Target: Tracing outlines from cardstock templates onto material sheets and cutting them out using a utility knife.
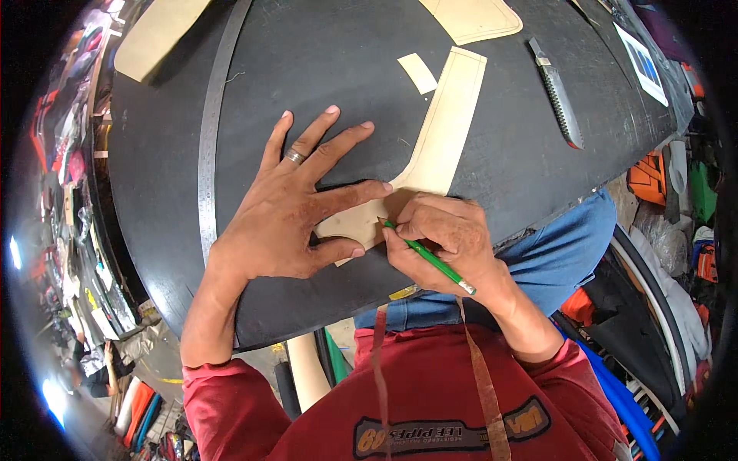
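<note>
A cream cardboard pattern piece [452, 127], bent like an L, lies on the black tabletop [307, 54]. My left hand [296, 196] rests spread over its near left end, thumb and forefinger pressing it down, a ring on one finger. Between the fingers of my right hand [446, 234] is a green pencil [436, 261], tilted, its tip at the cardboard just right of my left thumb and forefinger. Part of the piece is hidden under both hands. Pencil lines run along its long arm.
A long metal ruler [207, 161] lies left of my left hand. At the right is a utility knife [555, 92] with its blade out. A small cardboard scrap [417, 73] and larger cardboard pieces [473, 17] lie farther back. A measuring tape [484, 376] hangs down my shirt.
</note>
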